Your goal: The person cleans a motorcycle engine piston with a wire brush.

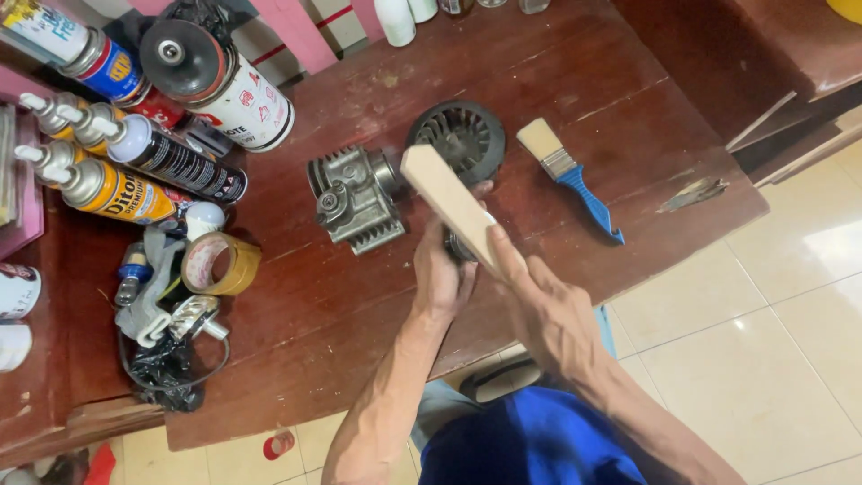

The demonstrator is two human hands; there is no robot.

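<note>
Two hands at a metal engine part, one of them holding a wooden block over it.

The right hand (548,310) is closed around the lower end of a pale wooden block (453,205), which slants up and left so that its upper end lies over the grey finned engine part (353,199) on the dark red tabletop (575,90). The left hand (446,274) reaches in just under the block, its fingers curled about a dark piece that is mostly hidden; how firmly it grips cannot be told. A black ribbed fan wheel (460,136) lies just behind the engine part, touching or nearly so. A blue-handled paintbrush (573,178) lies to the right, apart from both. Spray cans (135,171) and a roll of brown tape (220,264) sit at the left.
</note>
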